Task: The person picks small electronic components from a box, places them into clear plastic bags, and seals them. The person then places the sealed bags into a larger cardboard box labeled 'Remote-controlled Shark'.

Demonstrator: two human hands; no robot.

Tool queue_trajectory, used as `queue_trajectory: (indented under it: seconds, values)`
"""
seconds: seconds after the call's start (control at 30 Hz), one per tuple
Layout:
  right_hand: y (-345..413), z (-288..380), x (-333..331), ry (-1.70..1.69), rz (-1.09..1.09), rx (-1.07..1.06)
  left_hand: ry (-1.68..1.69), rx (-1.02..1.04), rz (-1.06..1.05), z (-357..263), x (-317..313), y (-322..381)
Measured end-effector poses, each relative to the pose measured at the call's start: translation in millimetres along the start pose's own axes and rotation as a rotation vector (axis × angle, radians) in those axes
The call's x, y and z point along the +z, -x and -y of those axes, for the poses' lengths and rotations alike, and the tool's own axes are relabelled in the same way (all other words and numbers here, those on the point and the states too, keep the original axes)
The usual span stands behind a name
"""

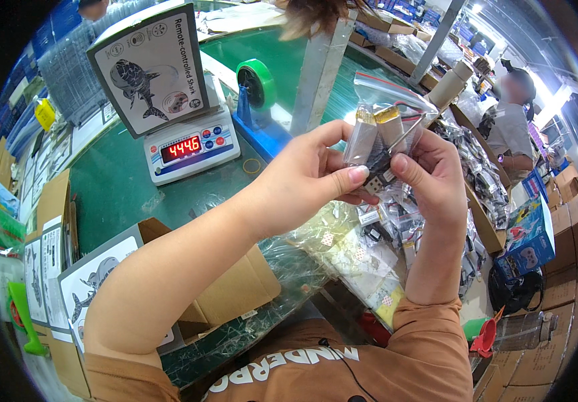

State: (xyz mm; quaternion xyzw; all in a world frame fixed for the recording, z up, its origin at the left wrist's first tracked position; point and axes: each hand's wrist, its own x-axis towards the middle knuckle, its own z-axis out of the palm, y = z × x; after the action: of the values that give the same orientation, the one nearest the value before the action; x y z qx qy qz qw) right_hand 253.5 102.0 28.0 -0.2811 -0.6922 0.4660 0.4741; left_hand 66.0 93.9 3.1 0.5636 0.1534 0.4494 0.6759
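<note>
Both hands hold a clear zip-lock bag with a red seal line in front of me. Inside it are two silver battery packs with gold-coloured ends, a small screwdriver and a dark cable with a USB plug. My left hand pinches the bag's lower left side. My right hand grips its right side, thumb across the front. Below them lie more bagged parts. An open cardboard box with a printed shark stands under my left forearm.
A digital scale with a lit red display carries a printed shark box. A tape dispenser stands beside a metal post on the green table. At right are a carton of bagged parts and another person.
</note>
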Motion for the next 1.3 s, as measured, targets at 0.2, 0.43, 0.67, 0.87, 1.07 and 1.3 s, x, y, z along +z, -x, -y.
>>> queue_trajectory:
  seconds: [0.2, 0.43, 0.67, 0.87, 1.07, 1.3]
  values:
    - [-0.8, -0.9, 0.6, 0.002, 0.01, 0.004, 0.015, 0.001, 0.043, 3.1, -4.8, -1.0]
    - [-1.8, -5.8, 4.8, -0.006, -0.034, -0.031, -0.038, -0.012, -0.034, 3.4, -3.2, -0.5]
    - [-8.4, -11.3, 19.5, 0.183, -0.102, 0.138, -0.315, -0.051, -0.201, 9.5, 4.7, 2.0]
    - [-4.9, 12.1, -52.4, 0.635, 0.017, 0.133, -0.434, -0.18, -0.097, 11.8, 5.4, 2.3]
    - [41.5, 30.3, -210.5, 0.978, 0.185, 0.85, -0.6, -0.216, 0.018, 17.1, -1.6, 2.5]
    - [115.4, -66.5, -382.0, 1.616, -0.626, 1.357, -0.834, -0.226, 0.106, 23.1, -5.2, -0.7]
